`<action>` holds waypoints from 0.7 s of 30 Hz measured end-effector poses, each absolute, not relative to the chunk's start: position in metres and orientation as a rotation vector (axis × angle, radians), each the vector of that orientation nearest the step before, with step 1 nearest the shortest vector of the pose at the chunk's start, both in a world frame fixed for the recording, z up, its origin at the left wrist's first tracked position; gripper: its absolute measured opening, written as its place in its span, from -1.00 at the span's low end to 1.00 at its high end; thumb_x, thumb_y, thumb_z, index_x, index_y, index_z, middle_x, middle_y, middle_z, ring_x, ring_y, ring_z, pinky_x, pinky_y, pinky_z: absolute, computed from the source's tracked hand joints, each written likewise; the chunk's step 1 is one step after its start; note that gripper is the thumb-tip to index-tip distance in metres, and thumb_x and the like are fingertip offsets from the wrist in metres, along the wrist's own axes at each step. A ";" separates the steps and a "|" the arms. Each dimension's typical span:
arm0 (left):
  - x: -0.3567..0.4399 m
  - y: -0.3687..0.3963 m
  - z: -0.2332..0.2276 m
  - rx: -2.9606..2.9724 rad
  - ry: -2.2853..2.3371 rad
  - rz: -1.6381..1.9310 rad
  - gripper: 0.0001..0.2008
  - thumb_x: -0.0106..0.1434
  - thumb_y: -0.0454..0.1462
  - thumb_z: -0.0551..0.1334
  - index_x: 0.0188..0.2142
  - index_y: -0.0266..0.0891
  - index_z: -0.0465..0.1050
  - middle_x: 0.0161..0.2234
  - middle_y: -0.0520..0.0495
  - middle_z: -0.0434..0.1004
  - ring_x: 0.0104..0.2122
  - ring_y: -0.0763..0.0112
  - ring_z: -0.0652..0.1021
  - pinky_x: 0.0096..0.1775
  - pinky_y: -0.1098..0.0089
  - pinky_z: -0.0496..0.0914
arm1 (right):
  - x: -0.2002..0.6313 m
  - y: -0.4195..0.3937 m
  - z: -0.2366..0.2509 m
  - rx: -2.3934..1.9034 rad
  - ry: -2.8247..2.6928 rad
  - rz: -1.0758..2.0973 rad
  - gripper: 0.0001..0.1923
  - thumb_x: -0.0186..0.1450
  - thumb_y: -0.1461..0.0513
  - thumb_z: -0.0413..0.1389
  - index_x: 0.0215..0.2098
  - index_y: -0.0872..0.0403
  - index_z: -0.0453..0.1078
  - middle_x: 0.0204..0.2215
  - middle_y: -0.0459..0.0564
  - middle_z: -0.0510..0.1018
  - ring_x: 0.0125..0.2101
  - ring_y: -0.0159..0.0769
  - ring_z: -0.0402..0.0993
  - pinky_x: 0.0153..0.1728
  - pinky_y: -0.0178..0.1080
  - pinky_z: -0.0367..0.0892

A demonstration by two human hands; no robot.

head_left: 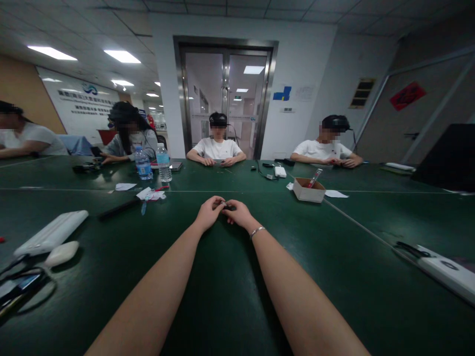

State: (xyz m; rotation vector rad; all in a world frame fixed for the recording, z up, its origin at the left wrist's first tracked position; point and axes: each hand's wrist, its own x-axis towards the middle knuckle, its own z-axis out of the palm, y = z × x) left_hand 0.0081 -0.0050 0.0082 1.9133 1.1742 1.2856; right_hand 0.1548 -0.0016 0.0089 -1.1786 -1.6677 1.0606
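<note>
Both my arms reach forward over the dark green table [222,277]. My left hand [210,212] is closed, its thumb and fingers pinched at a small dark object [227,206] with a light, shiny end. From the other side my right hand [238,213] grips the same object, its fingers curled beneath. The two hands nearly touch at the fingertips. Most of the object is covered by my fingers, and its kind is too small to make out. A silver bracelet [257,232] circles my right wrist.
Two water bottles [164,163], paper scraps [151,194] and a black stick-like item [120,208] lie left. A small open box [308,191] stands right. A white case [54,232] and cables are near left; a white power strip [447,267] near right. Several people sit around the table.
</note>
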 end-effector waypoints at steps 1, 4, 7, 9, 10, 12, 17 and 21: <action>0.007 -0.004 0.008 1.901 1.196 1.295 -0.82 0.16 -0.28 0.15 -0.21 -0.21 0.40 -0.25 -0.06 0.49 -0.27 0.37 0.49 -0.16 0.34 0.38 | 0.155 -0.002 0.009 -1.149 -1.642 1.072 -0.85 0.18 0.41 0.14 -0.27 0.16 0.33 -0.60 -0.18 0.41 -0.77 -0.54 0.30 -0.82 -0.51 0.19; 0.004 -0.002 0.006 1.892 1.246 1.276 -0.84 0.15 -0.28 0.16 -0.25 -0.22 0.42 -0.30 -0.05 0.49 -0.29 0.37 0.48 -0.17 0.34 0.36 | 0.157 -0.001 0.010 -1.108 -1.568 1.156 -0.82 0.17 0.43 0.14 -0.26 0.17 0.34 -0.62 -0.19 0.40 -0.76 -0.50 0.35 -0.79 -0.49 0.27; 0.002 0.001 0.001 1.894 1.256 1.239 -0.84 0.14 -0.26 0.18 -0.26 -0.21 0.42 -0.32 -0.04 0.49 -0.31 0.38 0.48 -0.19 0.35 0.36 | 0.162 0.000 0.012 -1.087 -1.451 1.297 -0.77 0.17 0.48 0.12 -0.21 0.20 0.32 -0.62 -0.15 0.42 -0.70 -0.45 0.42 -0.68 -0.46 0.39; 0.001 0.002 -0.002 1.883 1.256 1.229 -0.83 0.14 -0.24 0.19 -0.25 -0.20 0.42 -0.33 -0.03 0.50 -0.31 0.38 0.49 -0.21 0.36 0.37 | 0.166 0.000 0.014 -1.049 -1.351 1.392 -0.78 0.20 0.48 0.09 -0.18 0.22 0.31 -0.59 -0.09 0.46 -0.65 -0.41 0.47 -0.60 -0.42 0.44; 0.001 0.003 -0.003 1.870 1.257 1.227 -0.83 0.14 -0.23 0.19 -0.25 -0.20 0.42 -0.34 -0.03 0.50 -0.32 0.38 0.49 -0.21 0.36 0.37 | 0.168 0.000 0.014 -1.023 -1.303 1.433 -0.80 0.22 0.46 0.08 -0.17 0.23 0.31 -0.56 -0.05 0.48 -0.63 -0.39 0.48 -0.57 -0.40 0.46; 0.001 0.003 -0.004 1.831 1.263 1.219 -0.83 0.14 -0.23 0.19 -0.25 -0.21 0.41 -0.35 -0.04 0.51 -0.32 0.38 0.51 -0.22 0.36 0.37 | 0.172 0.000 0.015 -0.970 -1.231 1.492 -0.83 0.25 0.45 0.07 -0.17 0.25 0.32 -0.50 0.03 0.50 -0.59 -0.38 0.50 -0.51 -0.37 0.48; 0.000 0.003 -0.003 1.764 1.252 1.195 -0.81 0.15 -0.21 0.19 -0.24 -0.23 0.40 -0.37 -0.06 0.53 -0.34 0.37 0.53 -0.24 0.36 0.38 | 0.174 0.001 0.014 -0.913 -1.157 1.511 -0.85 0.24 0.48 0.06 -0.22 0.26 0.35 -0.42 0.08 0.51 -0.58 -0.39 0.50 -0.50 -0.38 0.47; -0.001 0.004 -0.002 1.746 1.281 1.180 -0.78 0.16 -0.17 0.18 -0.26 -0.26 0.41 -0.40 -0.07 0.53 -0.38 0.37 0.52 -0.27 0.36 0.38 | 0.175 0.001 0.014 -0.897 -1.133 1.529 -0.82 0.22 0.51 0.06 -0.22 0.27 0.36 -0.40 0.09 0.52 -0.57 -0.40 0.50 -0.50 -0.40 0.47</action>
